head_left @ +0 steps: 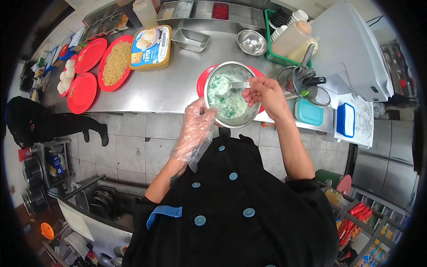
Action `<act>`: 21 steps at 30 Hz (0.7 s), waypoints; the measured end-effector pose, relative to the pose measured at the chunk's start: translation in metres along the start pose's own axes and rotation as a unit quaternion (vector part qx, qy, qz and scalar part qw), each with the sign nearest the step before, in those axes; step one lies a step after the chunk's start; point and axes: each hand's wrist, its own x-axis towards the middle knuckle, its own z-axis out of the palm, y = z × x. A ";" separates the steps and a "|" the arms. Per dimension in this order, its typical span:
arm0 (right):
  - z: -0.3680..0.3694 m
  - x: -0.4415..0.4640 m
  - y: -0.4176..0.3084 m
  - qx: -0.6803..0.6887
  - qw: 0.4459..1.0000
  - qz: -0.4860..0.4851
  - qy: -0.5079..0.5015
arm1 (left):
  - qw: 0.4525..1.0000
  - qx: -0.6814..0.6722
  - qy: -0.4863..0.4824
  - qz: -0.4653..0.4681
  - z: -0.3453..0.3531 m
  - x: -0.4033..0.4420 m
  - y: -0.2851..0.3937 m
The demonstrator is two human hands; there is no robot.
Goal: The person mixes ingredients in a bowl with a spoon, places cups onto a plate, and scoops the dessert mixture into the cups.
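Note:
A metal mixing bowl [246, 116] holds a creamy white mixture [234, 106] with green bits. It is tilted above a red plate [202, 84] at the counter's front edge. My left hand [194, 129], in a clear plastic glove, grips the bowl's rim on its left side. My bare right hand [269, 96] is closed round the handle of a metal spoon [239, 85]. The spoon's head is in the bowl and carries some of the mixture.
Left on the steel counter [164, 80] are a plate of noodles [116, 64], other red plates [83, 93] and an ice cream tub [150, 49]. A small steel bowl [252, 42], a green basket [269, 26] and a turquoise container [308, 112] stand right. A person [49, 122] stands far left.

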 end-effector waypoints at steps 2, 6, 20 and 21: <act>-0.003 -0.009 -0.001 -0.030 0.999 -0.028 0.004 | 1.000 -0.012 0.005 0.005 -0.003 0.001 -0.001; 0.003 -0.030 -0.001 -0.371 0.859 -0.350 0.040 | 0.997 -0.078 0.018 -0.015 -0.010 0.004 -0.001; 0.004 -0.036 -0.047 -0.563 0.583 -0.585 0.007 | 0.995 -0.088 0.039 -0.021 -0.012 0.006 0.009; 0.004 -0.033 -0.047 -0.559 0.576 -0.596 0.001 | 0.995 -0.088 0.039 -0.020 -0.011 0.006 0.011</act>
